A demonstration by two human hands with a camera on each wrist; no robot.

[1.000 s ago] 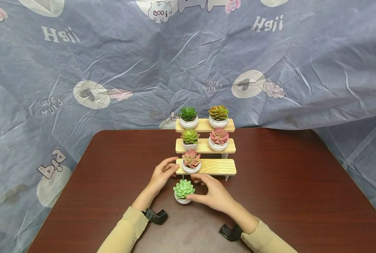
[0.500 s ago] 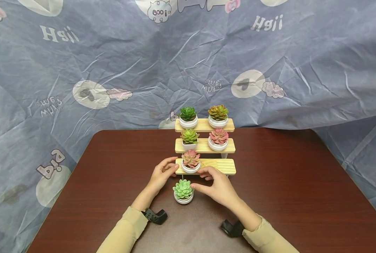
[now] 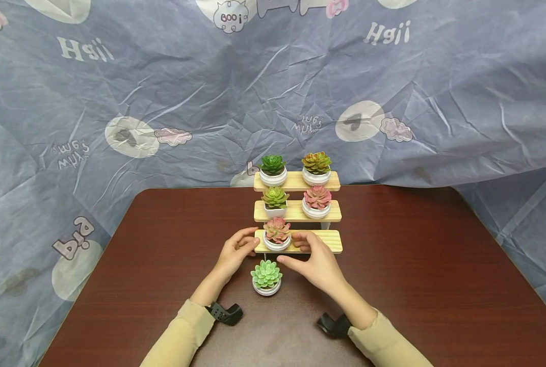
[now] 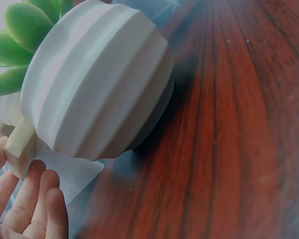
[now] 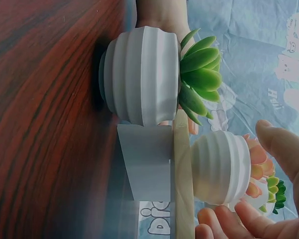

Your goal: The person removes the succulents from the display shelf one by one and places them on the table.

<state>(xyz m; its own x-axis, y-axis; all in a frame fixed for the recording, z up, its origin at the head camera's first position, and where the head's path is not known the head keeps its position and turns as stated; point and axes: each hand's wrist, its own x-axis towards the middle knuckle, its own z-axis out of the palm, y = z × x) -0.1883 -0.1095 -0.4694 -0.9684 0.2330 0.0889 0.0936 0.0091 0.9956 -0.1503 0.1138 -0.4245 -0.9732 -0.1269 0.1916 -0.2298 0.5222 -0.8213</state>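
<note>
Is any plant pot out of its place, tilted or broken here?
One: the light green succulent pot stands upright on the table, before the wooden stand's lowest shelf, whose right half is bare. Nothing looks tilted, spilled or broken.

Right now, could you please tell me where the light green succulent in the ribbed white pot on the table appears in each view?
Head: light green succulent stands low at centre on the table, in front of the bottom shelf, between both hands.
Left wrist: fills the upper left, very close.
Right wrist: upper centre, lying sideways in the picture.
Shared landmark: the bottom shelf, its wooden edge beside the pot in every view.
</note>
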